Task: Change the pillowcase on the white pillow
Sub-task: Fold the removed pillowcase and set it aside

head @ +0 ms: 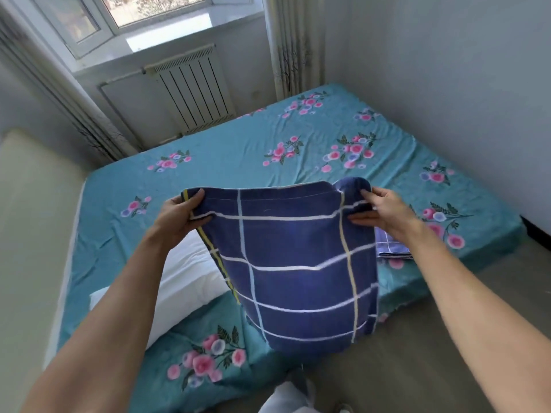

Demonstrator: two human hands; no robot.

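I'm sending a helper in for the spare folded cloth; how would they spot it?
Start at the teal floral bed and go to its near right edge. The small folded cloth lies flat there, paler blue with thin white checks, unlike the dark navy pillowcase held up beside it.

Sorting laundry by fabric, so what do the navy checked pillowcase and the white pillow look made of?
Navy checked pillowcase: likely woven cotton or a blend; matte, drapes softly.
White pillow: plain matte cloth shell, soft-looking; filling not visible.
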